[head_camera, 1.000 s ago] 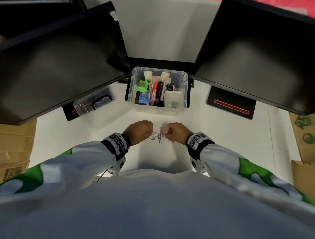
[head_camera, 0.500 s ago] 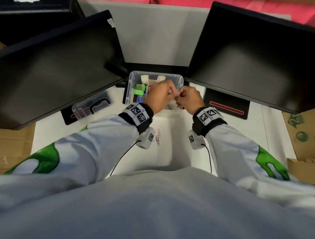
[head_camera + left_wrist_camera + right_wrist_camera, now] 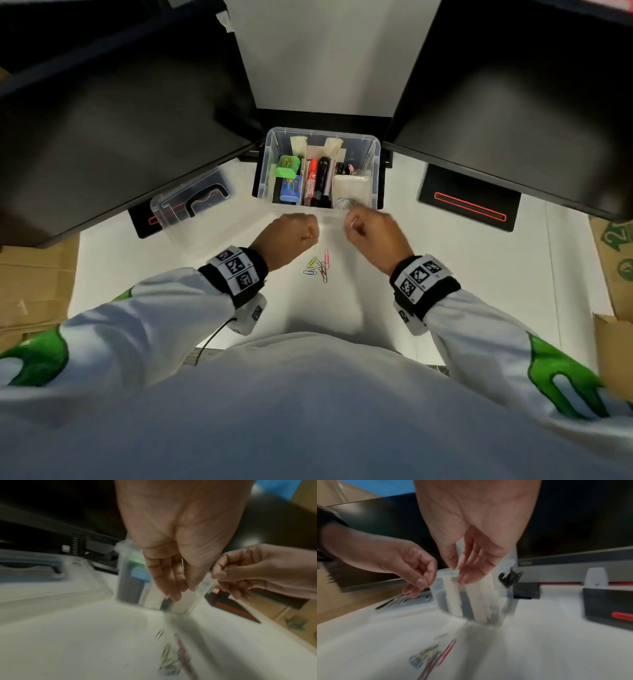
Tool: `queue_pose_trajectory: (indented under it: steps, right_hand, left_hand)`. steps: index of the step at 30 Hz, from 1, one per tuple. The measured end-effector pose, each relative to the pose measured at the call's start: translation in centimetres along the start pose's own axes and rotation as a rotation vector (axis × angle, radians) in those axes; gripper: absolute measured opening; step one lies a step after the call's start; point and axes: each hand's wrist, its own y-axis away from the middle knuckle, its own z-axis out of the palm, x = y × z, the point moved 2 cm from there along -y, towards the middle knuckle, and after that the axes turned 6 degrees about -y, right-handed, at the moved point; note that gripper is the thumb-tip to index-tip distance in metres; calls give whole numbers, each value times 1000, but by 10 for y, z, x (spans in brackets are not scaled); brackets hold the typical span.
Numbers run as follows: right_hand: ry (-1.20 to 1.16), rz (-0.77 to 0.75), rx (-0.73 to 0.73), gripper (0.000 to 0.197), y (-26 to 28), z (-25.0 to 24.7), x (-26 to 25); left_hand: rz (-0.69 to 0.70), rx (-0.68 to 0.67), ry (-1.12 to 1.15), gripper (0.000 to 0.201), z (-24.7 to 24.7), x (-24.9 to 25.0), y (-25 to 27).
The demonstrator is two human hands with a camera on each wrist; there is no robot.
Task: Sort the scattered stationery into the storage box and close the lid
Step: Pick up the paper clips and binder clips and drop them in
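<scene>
The clear storage box (image 3: 263, 185) stands open at the back of the white desk, holding a green and a blue item, a red marker (image 3: 311, 181), a black marker (image 3: 322, 180) and small clips. Several coloured paper clips (image 3: 318, 267) (image 3: 433, 654) lie in a loose heap on the desk in front of it. My left hand (image 3: 308, 234) (image 3: 175, 588) hovers just left of the heap and my right hand (image 3: 354, 228) (image 3: 462, 573) just right of it, both near the box's front wall. Their fingers hang loosely curled, with nothing visible in either. The clear lid (image 3: 191, 205) with a black handle lies left of the box.
Two black monitors (image 3: 120, 120) (image 3: 513, 102) overhang the desk on either side of the box, their stands (image 3: 469, 205) resting on the desk. Cardboard boxes (image 3: 30, 284) (image 3: 613, 274) sit beyond both desk edges. My body is at the near edge.
Both hands picked paper clips from the heap, carried them over the box, and have now drawn back to just above the desk in front of it, with nothing seen in them.
</scene>
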Motion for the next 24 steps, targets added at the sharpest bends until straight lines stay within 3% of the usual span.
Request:
queue_pose_trajectory:
  steps: [3,5,8,11,15,20,24]
  right_hand:
    - [171,142,-306,30,6,43,14]
    - [254,217,-410,52,5,70,23]
    - [312,248,-424,71,1,98,30]
    - [340,220,-389,59,-2,108,31]
    - [299,170,-418,27,-5,107,39]
    - [314,116,-452,22,2,107,46]
    - [299,99,-480,17,6,107,49]
  left_hand:
    - [-111,-168,-104,13,32,-33,10]
    - [-166,-216,-133,23,47,-47,10]
    - [-169,-218,-188,57,61,-49,3]
    - [-82,-223,-312,83,73,-40,-5]
    - [-20,-184,-370,59,87,-32,-9]
    - [25,-158,-377,25,95,-29,-8]
    - [0,-206,-386,19,96,-30,-8]
